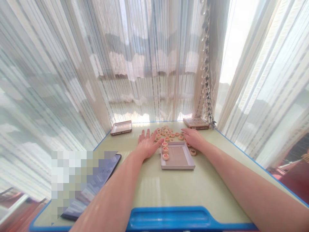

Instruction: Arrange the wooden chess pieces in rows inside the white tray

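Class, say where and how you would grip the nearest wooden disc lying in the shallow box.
Pinch the disc by its round edge, near and far sides, coming from above: it lies flat, close beside the box's left wall, so a sideways approach is likely blocked.

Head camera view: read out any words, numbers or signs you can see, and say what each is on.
"16:46", faint and uncertain: on the phone screen.
Red and dark characters on the round wooden pieces: too small to read.
Pattern on top of the brown box: blurred, nothing readable.
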`<state>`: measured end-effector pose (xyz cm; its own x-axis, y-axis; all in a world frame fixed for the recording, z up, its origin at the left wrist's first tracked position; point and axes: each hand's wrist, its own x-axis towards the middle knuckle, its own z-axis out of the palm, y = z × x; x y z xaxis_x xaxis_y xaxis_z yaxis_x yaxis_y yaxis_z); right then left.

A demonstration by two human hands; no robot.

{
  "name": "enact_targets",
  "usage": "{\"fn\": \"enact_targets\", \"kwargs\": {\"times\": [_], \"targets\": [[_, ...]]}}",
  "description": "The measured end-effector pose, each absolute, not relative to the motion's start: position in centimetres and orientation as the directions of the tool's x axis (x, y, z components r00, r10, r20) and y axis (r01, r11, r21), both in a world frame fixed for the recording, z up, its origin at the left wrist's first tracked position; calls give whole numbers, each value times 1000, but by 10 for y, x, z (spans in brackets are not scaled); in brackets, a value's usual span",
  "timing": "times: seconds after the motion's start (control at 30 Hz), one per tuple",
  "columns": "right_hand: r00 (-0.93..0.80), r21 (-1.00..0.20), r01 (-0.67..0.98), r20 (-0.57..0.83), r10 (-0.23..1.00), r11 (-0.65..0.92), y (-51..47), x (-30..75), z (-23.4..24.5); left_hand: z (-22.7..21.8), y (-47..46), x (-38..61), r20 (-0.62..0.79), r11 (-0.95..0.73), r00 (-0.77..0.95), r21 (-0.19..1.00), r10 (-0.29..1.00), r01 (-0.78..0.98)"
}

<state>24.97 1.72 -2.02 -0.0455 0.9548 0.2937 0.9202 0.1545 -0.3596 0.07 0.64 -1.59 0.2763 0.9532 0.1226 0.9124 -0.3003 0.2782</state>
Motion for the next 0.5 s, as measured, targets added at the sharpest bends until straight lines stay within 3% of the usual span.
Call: {"fn": "enact_targets", "kwargs": {"times": [0.13, 0.3, 0.5], "targets": [[-94, -390, 897, 288, 953, 207, 14, 247, -20, -24, 15, -1, 148, -335, 305, 267, 941, 903], [-15, -655, 718, 326, 945, 237, 14, 249, -13, -32, 20, -4, 195, -415, 371, 292, 908, 862], [-60, -602, 751, 345, 937, 270, 11, 242, -10, -27, 18, 1, 296, -348, 246, 371, 923, 861]]}}
